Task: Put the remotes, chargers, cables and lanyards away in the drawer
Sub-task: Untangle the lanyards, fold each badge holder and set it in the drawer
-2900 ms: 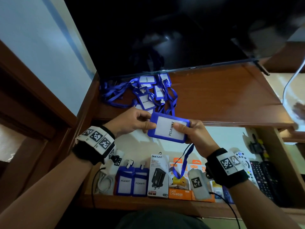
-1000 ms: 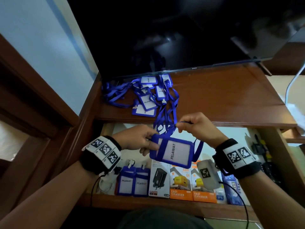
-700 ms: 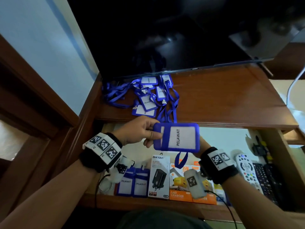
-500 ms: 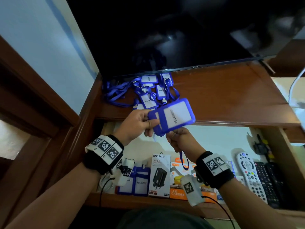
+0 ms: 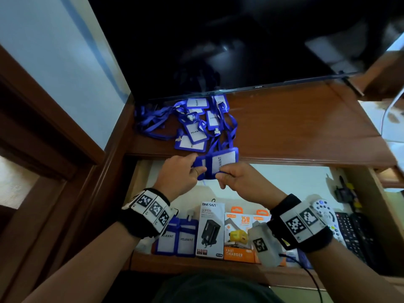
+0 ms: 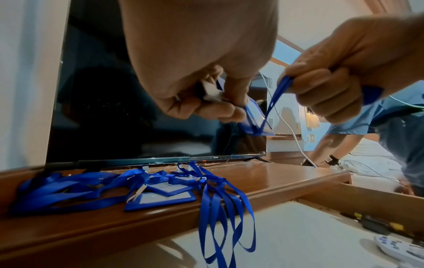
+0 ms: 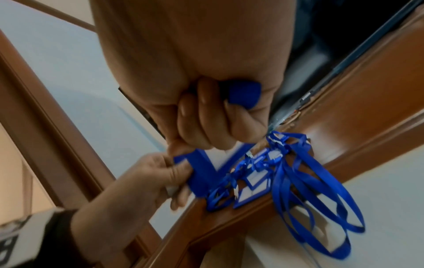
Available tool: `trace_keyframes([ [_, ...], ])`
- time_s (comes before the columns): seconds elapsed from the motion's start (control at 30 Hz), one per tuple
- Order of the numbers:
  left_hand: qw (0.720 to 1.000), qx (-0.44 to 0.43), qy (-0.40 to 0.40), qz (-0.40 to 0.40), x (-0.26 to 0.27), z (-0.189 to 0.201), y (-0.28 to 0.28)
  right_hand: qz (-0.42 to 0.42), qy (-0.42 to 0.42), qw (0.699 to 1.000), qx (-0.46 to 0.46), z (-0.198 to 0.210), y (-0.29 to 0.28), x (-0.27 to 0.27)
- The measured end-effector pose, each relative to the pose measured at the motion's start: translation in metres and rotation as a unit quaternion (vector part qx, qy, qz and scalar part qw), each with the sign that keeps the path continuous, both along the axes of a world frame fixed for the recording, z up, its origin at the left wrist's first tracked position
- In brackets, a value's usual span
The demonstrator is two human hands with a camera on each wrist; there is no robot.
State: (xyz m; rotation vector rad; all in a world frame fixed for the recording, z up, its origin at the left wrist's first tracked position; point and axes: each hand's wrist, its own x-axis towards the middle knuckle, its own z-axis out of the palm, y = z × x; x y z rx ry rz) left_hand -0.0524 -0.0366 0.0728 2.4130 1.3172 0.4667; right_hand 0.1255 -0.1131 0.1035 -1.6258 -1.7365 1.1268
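I hold a blue "PELAWAT" badge holder (image 5: 220, 162) over the open drawer, just in front of the desk edge. My left hand (image 5: 196, 169) pinches its clip end (image 6: 213, 94). My right hand (image 5: 220, 176) is curled round the badge's blue lanyard strap (image 6: 275, 98), which crosses the badge (image 7: 201, 170). A tangled pile of several blue lanyards (image 5: 196, 121) lies on the desk top, and some of their straps (image 6: 224, 217) hang over the edge. In the drawer stand two badge holders (image 5: 177, 241), charger boxes (image 5: 211, 230), a white remote (image 5: 325, 217) and a black remote (image 5: 354, 232).
A dark TV (image 5: 218, 40) stands at the back of the wooden desk top (image 5: 295, 127). The drawer's front rim (image 5: 196, 262) is close to my body. A black and yellow item (image 5: 345, 193) lies at the drawer's right. Another person (image 6: 390, 130) bends at the right beside a white cable (image 6: 291, 130).
My right hand has come round from under the badge to its front with the strap, which now crosses the badge face. The badge has dropped from tilted to nearly level.
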Motion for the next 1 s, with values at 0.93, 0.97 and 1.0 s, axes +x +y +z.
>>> trace_keyframes([
  [0.93, 0.865, -0.409, -0.258, -0.135, -0.003, 0.025, -0.014, -0.181, 0.418, 0.882, -0.121, -0.029, -0.009, 0.011],
  [0.97, 0.865, -0.398, -0.275, -0.13, -0.001, 0.025, -0.015, -0.188, 0.436, 0.872, -0.122, -0.026, -0.01, 0.009],
  [1.0, 0.863, -0.39, -0.296, -0.123, 0.001, 0.026, -0.017, -0.183, 0.446, 0.869, -0.115, -0.027, -0.012, 0.009],
])
